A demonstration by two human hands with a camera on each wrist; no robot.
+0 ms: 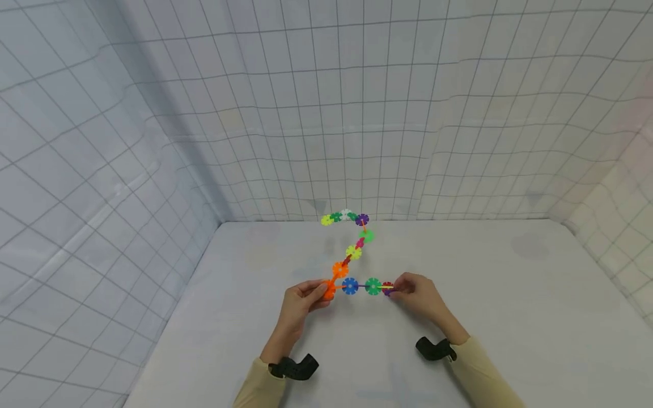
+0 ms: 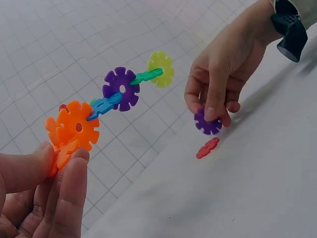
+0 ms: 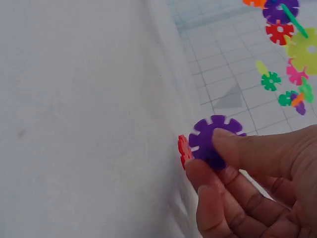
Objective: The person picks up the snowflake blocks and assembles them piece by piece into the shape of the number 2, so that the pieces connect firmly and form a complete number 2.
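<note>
A chain of colourful notched plastic discs runs between and beyond my hands. My left hand point(image 1: 301, 303) pinches an orange notched disc point(image 2: 78, 126) between thumb and fingers. From there one branch curves away through a yellow disc point(image 1: 353, 252) to a purple disc point(image 1: 362, 219) and on to a lime disc point(image 1: 326, 220) at the end. Another branch runs right through a blue disc point(image 1: 350, 286) and a green disc point(image 1: 373, 286). At its right end my right hand point(image 1: 419, 294) pinches a purple disc point(image 3: 210, 141), with a red disc point(image 3: 184, 151) edge-on at its rim.
The chain is held above a white table surface point(image 1: 484, 272). White cloth walls with a dark grid point(image 1: 398, 141) stand behind the table and to both sides. Black straps with a curved mount point(image 1: 295, 368) sit on both wrists.
</note>
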